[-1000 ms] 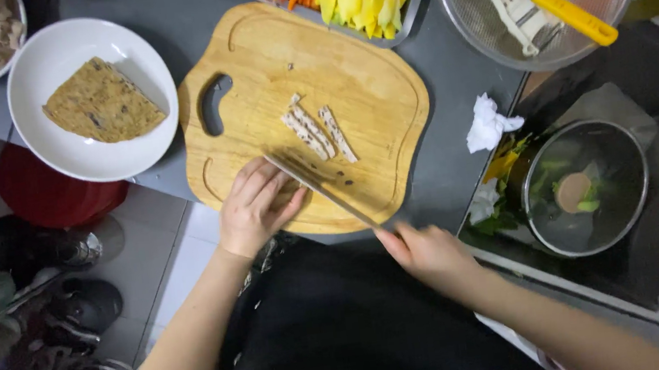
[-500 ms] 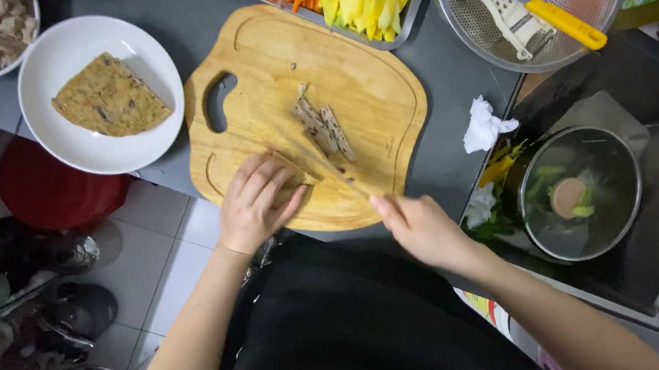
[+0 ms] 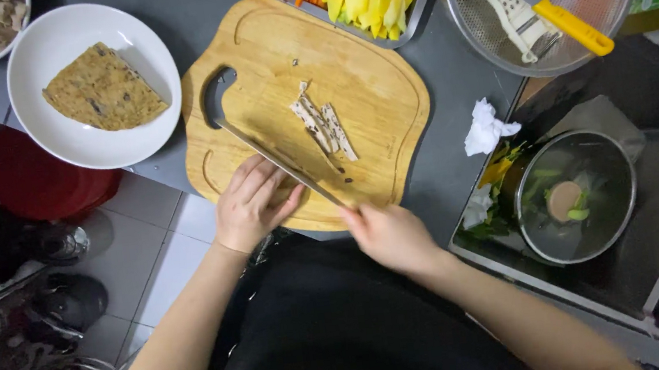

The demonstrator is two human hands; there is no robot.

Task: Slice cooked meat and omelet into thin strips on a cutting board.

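Knife laid flat across wooden board, cut strips just past it.

Right hand (image 3: 389,236) clamped on handle of long thin steel knife (image 3: 277,164); left hand (image 3: 253,203) w/ fingers together, resting on the blade's flat. Pale, speckled strips (image 3: 323,125) lie mid-board, apart from blade. Cutting board (image 3: 384,79) is smooth light wood, rounded, w/ handle slot. Round white plate (image 3: 43,69) at left holds a flat, grainy brown slab (image 3: 102,88).

From my feed the light is even and fairly bright from overhead, with soft shadows under the hands. The colander (image 3: 574,8) shows mild glare, and the lower left corner is dim and blurred.
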